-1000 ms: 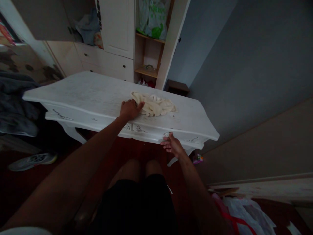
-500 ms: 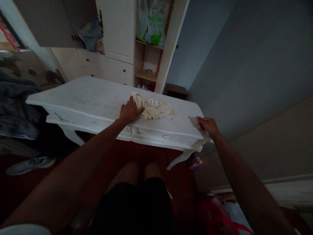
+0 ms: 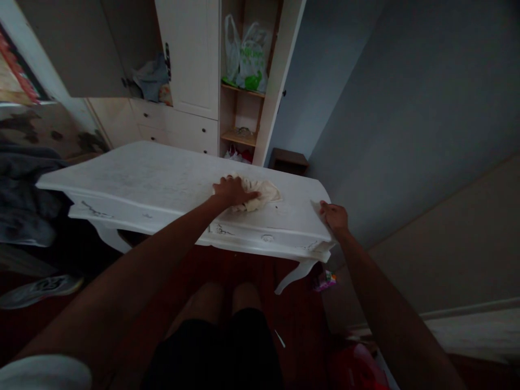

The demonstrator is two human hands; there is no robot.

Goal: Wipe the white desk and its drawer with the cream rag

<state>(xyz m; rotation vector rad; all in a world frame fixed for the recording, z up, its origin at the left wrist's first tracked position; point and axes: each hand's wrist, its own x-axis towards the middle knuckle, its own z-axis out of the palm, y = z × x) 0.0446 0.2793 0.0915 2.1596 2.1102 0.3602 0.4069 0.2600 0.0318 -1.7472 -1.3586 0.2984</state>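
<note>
A crumpled cream cloth (image 3: 268, 192) lies on the white table (image 3: 150, 168), a little right of its middle. My left hand (image 3: 234, 192) rests on the cloth's left part, fingers spread, thumb pointing right across it. At the table's right end is my right hand (image 3: 335, 216), its fingers pinched together. A thin pale piece shows at those fingertips, too small and dim to name. A small dark speck (image 3: 277, 207) is on the tabletop just below the cloth.
Behind the table stands a white cabinet (image 3: 190, 65) with open doors and plastic bags (image 3: 252, 62) on a shelf. A brown box (image 3: 289, 161) is by the grey wall. Dark clothing (image 3: 24, 200) hangs at the left. A shoe (image 3: 40, 290) lies on the red floor.
My left hand has moved right onto the cloth, which is now bunched more tightly. My right hand stays at the table's right end. The whole view has shifted slightly.
</note>
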